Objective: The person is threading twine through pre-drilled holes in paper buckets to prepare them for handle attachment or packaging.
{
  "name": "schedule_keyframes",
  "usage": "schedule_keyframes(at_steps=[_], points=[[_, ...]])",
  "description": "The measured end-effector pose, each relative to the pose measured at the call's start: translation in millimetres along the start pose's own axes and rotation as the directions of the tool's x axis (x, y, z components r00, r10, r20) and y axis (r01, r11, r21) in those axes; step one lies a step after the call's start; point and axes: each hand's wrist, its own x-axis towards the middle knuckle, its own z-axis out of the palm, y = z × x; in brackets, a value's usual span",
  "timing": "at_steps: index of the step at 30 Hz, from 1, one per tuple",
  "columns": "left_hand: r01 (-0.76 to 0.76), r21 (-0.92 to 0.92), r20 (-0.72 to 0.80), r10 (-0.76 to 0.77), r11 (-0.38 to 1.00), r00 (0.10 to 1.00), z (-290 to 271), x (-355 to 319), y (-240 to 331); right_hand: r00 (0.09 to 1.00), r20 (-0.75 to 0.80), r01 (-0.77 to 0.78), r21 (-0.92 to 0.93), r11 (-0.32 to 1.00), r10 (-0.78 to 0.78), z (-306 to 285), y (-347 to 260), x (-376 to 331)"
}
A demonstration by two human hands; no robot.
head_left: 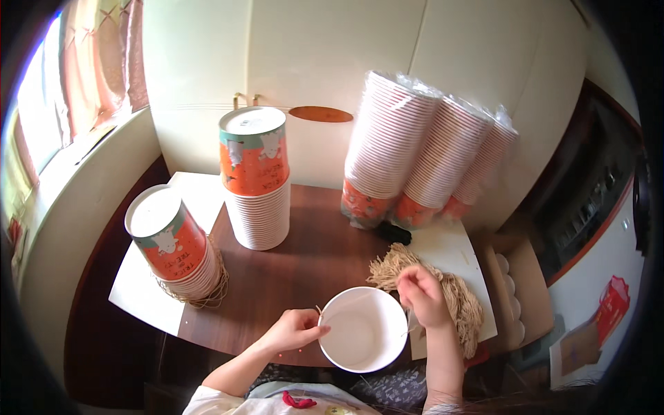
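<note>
A white paper bucket (363, 330) stands mouth up at the table's near edge, close to my body. My left hand (296, 330) grips its left rim, the thumb over the edge, and a short end of twine sticks up there. Another bit of twine pokes out at the bucket's right side. Just right of the rim, my right hand (423, 297) is raised with its fingers pinched together; whatever is between them is too small to make out. Under and behind that hand lies a bundle of tan twine pieces (460, 304).
Upside-down stacks of orange and green printed buckets stand at left (169, 238) and far middle (254, 173). Tall plastic-wrapped bucket stacks (394, 145) lean at the back right, beside a black object (394, 234). A cardboard box (536, 290) with white round items sits right of the table.
</note>
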Motion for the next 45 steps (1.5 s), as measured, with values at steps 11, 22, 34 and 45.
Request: schedule_keyframes(at_steps=[11, 22, 34, 45], points=[[-0.420, 0.577, -0.533, 0.713, 0.700, 0.455, -77, -40, 71, 0.618, 0.563, 0.785, -0.410, 0.464, -0.548, 74, -72, -32], [0.489, 0.872, -0.001, 0.999, -0.022, 0.048, -243, -116, 96, 0.309, 0.658, 0.920, -0.389, 0.041, -0.686, 220, 20, 80], [0.438, 0.880, -0.310, 0.920, 0.183, 0.239, -280, -117, -19, 0.531, 0.648, 0.831, -0.526, 0.183, -0.547, 268, 96, 93], [0.343, 0.858, -0.419, 0.907, 0.382, 0.038, -246, -147, -5, 0.587, 0.735, 0.801, -0.464, 0.379, -0.341, 258, 138, 43]])
